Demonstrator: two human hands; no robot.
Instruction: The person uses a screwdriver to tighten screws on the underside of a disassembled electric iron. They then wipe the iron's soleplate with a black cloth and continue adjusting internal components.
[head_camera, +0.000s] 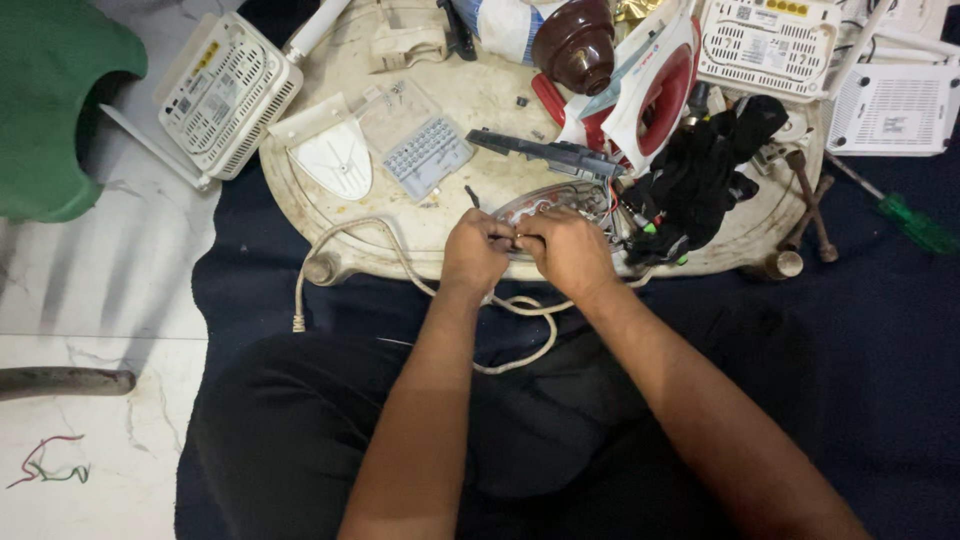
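Cream tray (330, 200): left hand (475, 250), right hand (570, 250) pinch cord (400, 255) (clear screw box (418, 140) behind).

A pale marble floor (90, 290) with grey veins fills the left of the frame. A dark blue cloth (880, 300) covers it at right. A round cream desk (470, 95) sits at upper centre; a green plastic stool (50, 100) stands upper left.

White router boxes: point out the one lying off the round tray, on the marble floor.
The white router box at upper left, beside the green stool; the other two sit at upper right.
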